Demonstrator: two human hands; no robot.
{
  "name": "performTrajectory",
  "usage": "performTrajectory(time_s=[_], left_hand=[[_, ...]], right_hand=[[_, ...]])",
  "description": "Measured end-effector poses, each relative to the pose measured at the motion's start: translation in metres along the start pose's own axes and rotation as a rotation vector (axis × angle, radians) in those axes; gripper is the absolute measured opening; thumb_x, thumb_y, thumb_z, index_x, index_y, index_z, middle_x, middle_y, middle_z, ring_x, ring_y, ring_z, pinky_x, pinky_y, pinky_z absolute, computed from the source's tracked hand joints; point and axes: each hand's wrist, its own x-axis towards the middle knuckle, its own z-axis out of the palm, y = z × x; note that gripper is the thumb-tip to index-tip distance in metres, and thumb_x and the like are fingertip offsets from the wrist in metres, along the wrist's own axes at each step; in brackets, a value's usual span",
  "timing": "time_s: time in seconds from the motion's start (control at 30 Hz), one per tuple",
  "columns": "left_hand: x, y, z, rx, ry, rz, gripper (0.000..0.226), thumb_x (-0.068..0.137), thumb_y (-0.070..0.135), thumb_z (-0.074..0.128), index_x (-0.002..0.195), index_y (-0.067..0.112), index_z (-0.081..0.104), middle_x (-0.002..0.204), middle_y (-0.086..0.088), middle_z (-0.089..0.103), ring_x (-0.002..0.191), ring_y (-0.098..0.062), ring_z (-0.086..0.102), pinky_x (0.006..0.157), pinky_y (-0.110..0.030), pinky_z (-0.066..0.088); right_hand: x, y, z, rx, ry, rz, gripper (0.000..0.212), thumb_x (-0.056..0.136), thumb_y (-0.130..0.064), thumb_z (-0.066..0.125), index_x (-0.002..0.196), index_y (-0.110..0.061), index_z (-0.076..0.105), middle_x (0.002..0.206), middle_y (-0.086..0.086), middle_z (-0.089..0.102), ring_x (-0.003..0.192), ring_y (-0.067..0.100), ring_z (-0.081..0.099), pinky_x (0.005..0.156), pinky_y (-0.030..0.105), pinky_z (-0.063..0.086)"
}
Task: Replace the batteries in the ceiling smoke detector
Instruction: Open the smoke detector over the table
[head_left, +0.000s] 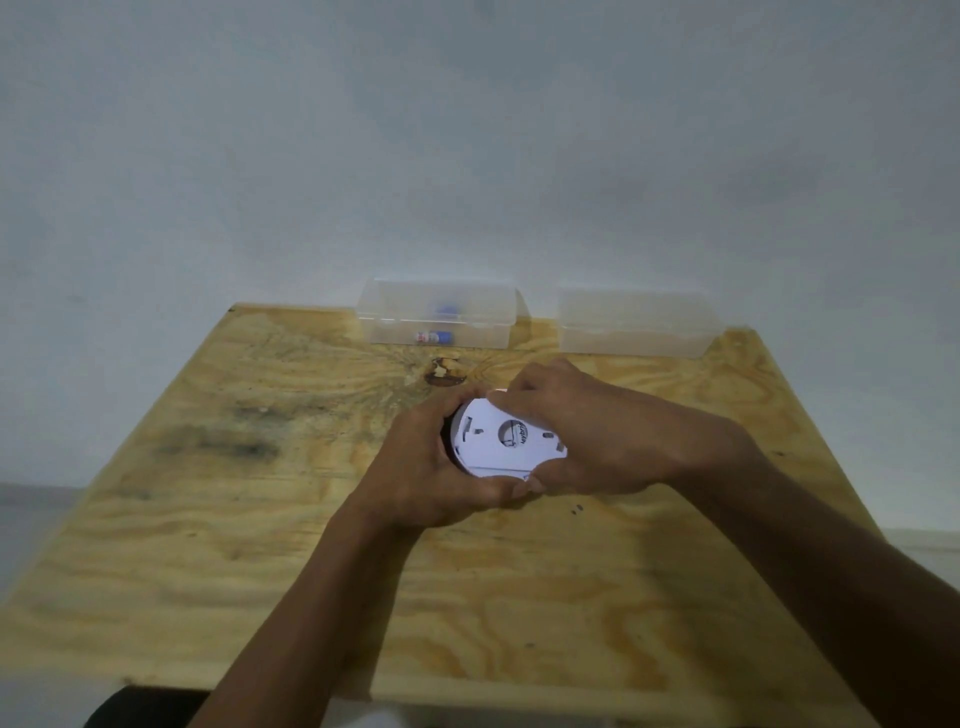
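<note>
A round white smoke detector (493, 447) is held just above the plywood table (260, 545), its flat back plate with a round label facing up. My left hand (431, 478) cups its left and near edge. My right hand (587, 436) wraps its right side, fingers over the far rim and thumb at the near edge. A clear plastic box (441, 319) at the table's back holds batteries (434, 336) with blue and white wrapping.
A second clear plastic box (636, 325) stands at the back right against the white wall. A dark knot (444, 374) marks the wood just beyond the hands. The table's near edge runs along the bottom of the view.
</note>
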Motion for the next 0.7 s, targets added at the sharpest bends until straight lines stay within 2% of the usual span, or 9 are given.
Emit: performTrajectory(time_s=[0.1,0.23,0.3,0.4,0.5,0.6,0.7], left_hand=[[-0.001,0.002,0.002,-0.004,0.015,0.000,0.072,0.057,0.024,0.096,0.117,0.041,0.061,0.110,0.015,0.073,0.102,-0.003,0.070,0.081,-0.013,0.053],[-0.003,0.001,0.004,0.000,0.032,-0.005,0.071,0.056,0.036,0.093,0.120,0.039,0.062,0.112,0.013,0.074,0.103,-0.005,0.071,0.083,-0.021,0.057],[-0.004,0.000,0.003,0.001,0.029,-0.018,0.072,0.055,0.038,0.091,0.120,0.043,0.060,0.111,0.015,0.074,0.101,-0.002,0.071,0.083,-0.022,0.058],[-0.005,-0.003,0.003,0.045,0.027,-0.044,0.084,0.052,0.047,0.090,0.128,0.032,0.059,0.113,0.018,0.072,0.103,0.004,0.069,0.083,-0.017,0.056],[-0.005,-0.005,0.004,0.068,0.021,-0.068,0.091,0.052,0.055,0.088,0.133,0.029,0.055,0.120,0.022,0.067,0.110,0.009,0.063,0.088,-0.012,0.052],[-0.005,-0.009,0.007,0.110,0.027,-0.093,0.098,0.055,0.058,0.089,0.140,0.028,0.051,0.131,0.018,0.063,0.119,0.003,0.061,0.099,-0.027,0.053],[-0.006,-0.011,0.009,0.118,0.054,-0.105,0.094,0.056,0.056,0.089,0.138,0.027,0.055,0.131,0.014,0.065,0.120,-0.003,0.062,0.100,-0.038,0.055]], right_hand=[[-0.003,-0.002,0.000,-0.022,-0.012,0.011,0.063,0.089,-0.033,0.068,0.143,-0.017,0.040,0.135,0.004,0.043,0.117,0.018,0.033,0.094,0.038,0.044],[-0.010,0.001,0.000,-0.025,0.021,0.035,0.060,0.093,-0.022,0.063,0.146,-0.017,0.037,0.147,0.000,0.039,0.128,0.018,0.028,0.101,0.032,0.039],[-0.014,0.007,0.000,0.019,0.108,0.055,0.056,0.093,-0.022,0.062,0.145,-0.018,0.040,0.147,0.000,0.041,0.128,0.017,0.028,0.100,0.029,0.035],[-0.017,0.021,0.002,0.094,0.304,0.177,0.060,0.094,-0.027,0.061,0.148,-0.017,0.039,0.152,0.003,0.041,0.132,0.023,0.031,0.106,0.033,0.032],[-0.018,0.036,0.012,0.151,0.473,0.333,0.060,0.092,-0.029,0.064,0.147,-0.015,0.043,0.149,0.006,0.046,0.131,0.028,0.037,0.107,0.039,0.038],[-0.017,0.046,0.033,0.200,0.514,0.451,0.057,0.091,-0.029,0.066,0.143,-0.012,0.049,0.145,0.010,0.052,0.128,0.034,0.041,0.105,0.037,0.034],[-0.017,0.046,0.054,0.239,0.469,0.513,0.052,0.091,-0.030,0.065,0.138,-0.013,0.053,0.141,0.008,0.055,0.127,0.034,0.042,0.105,0.037,0.033]])
